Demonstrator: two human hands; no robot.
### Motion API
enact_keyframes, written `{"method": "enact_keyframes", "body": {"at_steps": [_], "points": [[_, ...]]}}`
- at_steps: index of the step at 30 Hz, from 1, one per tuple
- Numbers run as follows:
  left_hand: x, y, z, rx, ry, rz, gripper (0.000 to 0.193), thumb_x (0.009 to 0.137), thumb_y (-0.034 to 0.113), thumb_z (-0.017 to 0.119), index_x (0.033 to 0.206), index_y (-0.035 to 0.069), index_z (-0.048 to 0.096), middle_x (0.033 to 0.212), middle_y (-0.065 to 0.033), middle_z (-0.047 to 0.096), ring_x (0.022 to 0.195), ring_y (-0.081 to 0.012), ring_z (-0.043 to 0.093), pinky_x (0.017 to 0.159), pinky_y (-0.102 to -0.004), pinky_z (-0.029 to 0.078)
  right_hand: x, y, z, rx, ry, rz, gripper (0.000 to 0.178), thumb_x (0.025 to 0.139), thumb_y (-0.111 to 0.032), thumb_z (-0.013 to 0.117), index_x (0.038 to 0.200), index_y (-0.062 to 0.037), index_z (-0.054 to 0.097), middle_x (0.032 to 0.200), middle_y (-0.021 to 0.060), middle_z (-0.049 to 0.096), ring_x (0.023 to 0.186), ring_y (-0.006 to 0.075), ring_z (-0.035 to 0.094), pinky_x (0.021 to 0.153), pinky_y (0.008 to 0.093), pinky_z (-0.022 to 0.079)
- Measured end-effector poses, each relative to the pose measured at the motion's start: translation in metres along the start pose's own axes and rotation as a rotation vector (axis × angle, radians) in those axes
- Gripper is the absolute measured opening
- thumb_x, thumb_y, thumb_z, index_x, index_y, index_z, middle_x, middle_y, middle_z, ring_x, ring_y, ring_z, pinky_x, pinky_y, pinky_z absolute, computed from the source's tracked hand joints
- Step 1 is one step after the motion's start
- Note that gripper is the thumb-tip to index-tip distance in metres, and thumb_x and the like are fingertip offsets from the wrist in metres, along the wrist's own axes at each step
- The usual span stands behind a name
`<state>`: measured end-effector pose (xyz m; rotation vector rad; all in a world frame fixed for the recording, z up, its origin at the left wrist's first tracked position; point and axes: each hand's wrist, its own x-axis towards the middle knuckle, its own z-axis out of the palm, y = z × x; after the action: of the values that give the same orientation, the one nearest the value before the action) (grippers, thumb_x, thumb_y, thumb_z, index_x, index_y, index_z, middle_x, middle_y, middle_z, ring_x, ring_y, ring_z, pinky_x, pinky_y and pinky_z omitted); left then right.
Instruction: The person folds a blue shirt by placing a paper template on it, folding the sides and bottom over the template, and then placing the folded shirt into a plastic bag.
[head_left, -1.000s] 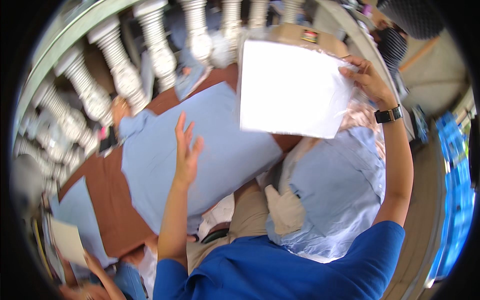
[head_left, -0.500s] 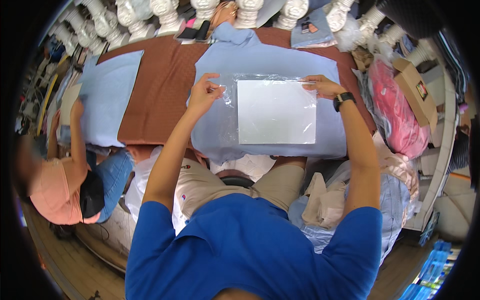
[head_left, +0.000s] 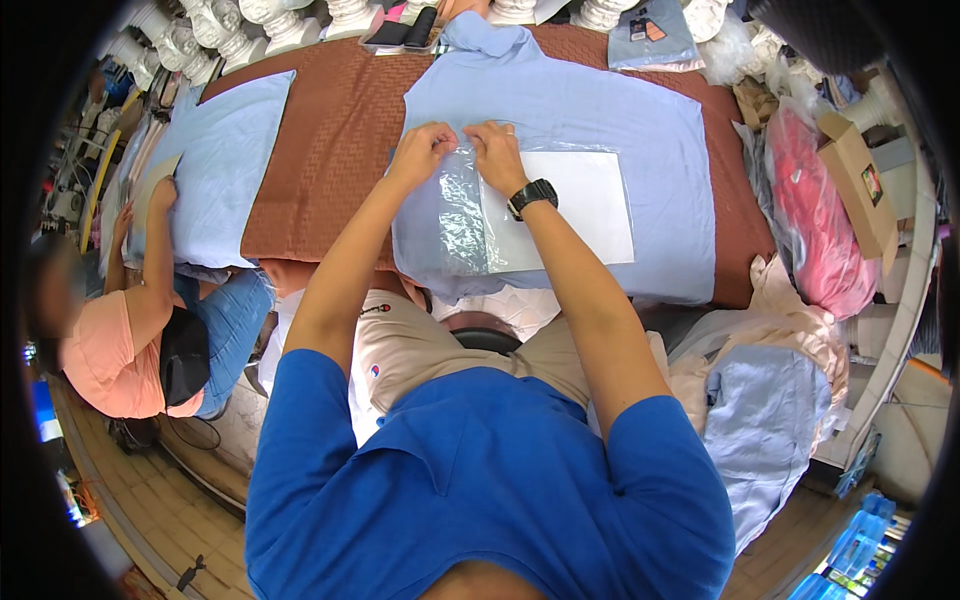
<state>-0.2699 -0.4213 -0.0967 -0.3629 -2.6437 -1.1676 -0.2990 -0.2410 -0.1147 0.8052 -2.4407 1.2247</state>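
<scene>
A clear plastic bag [head_left: 470,215] with a white card sheet [head_left: 585,205] inside lies just above centre, flat on a light blue shirt [head_left: 650,130] spread over the brown counter [head_left: 330,150]. Its long axis runs left to right. The left hand [head_left: 425,148] and right hand [head_left: 493,148] meet at the bag's upper edge, forearms stretched up from the lower frame, fingers of both pinched shut on the plastic. At the right edge stand a brown cardboard box [head_left: 855,185] and a pink bagged bundle [head_left: 815,225]. At the left, another person's hand [head_left: 160,195] rests on a second blue shirt [head_left: 225,160].
</scene>
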Motion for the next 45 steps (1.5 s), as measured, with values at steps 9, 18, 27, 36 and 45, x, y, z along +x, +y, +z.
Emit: {"method": "enact_keyframes", "body": {"at_steps": [9,18,27,36,45], "points": [[-0.014,0.012,0.001,-0.148,0.103,0.121,0.008,0.089,-0.001,0.06,0.096,0.003,0.061,0.098,-0.01,0.059,0.086,-0.024,0.06,0.075,-0.0335,0.048,-0.011,0.004,0.008,-0.015,0.03,0.076,0.011,0.089,-0.017,0.065,0.089,-0.0091,0.072,0.091,0.0054,0.063,0.096,0.0308,0.049,0.086,0.0426,0.041],[-0.041,0.003,-0.031,-0.262,0.07,-0.001,0.029,0.083,-0.006,0.062,0.109,0.008,0.061,0.128,-0.0089,0.052,0.122,-0.0251,0.048,0.101,-0.0375,0.041,-0.013,-0.003,0.008,0.012,0.009,0.053,0.011,0.09,-0.019,0.064,0.088,-0.0088,0.07,0.093,0.0042,0.064,0.099,0.0301,0.049,0.089,0.0427,0.039],[-0.026,0.038,-0.022,0.384,-0.073,0.412,0.044,0.08,-0.002,0.067,0.122,0.01,0.059,0.134,-0.0056,0.054,0.128,-0.0304,0.046,0.105,-0.0428,0.036,-0.013,0.007,0.012,-0.04,0.02,0.012,0.008,0.087,-0.014,0.065,0.089,-0.0078,0.069,0.094,0.0053,0.064,0.099,0.0318,0.049,0.089,0.0434,0.04],[0.005,0.015,-0.028,0.089,-0.241,0.13,0.014,0.086,0.014,0.07,0.1,0.011,0.071,0.104,-0.0025,0.064,0.104,-0.0254,0.052,0.095,-0.0402,0.04,-0.012,0.004,0.009,0.029,0.107,-0.02,0.008,0.085,-0.016,0.069,0.084,-0.0088,0.072,0.084,0.0053,0.064,0.093,0.0307,0.05,0.084,0.0417,0.042],[-0.023,0.019,-0.047,-0.008,-0.217,0.303,0.008,0.087,0.01,0.068,0.094,0.008,0.066,0.104,-0.0027,0.062,0.107,-0.0249,0.05,0.096,-0.0378,0.038,-0.014,0.001,0.007,-0.016,0.082,-0.004,0.008,0.086,-0.016,0.07,0.087,-0.0078,0.072,0.087,0.0058,0.067,0.094,0.0303,0.053,0.086,0.0417,0.042]]}}
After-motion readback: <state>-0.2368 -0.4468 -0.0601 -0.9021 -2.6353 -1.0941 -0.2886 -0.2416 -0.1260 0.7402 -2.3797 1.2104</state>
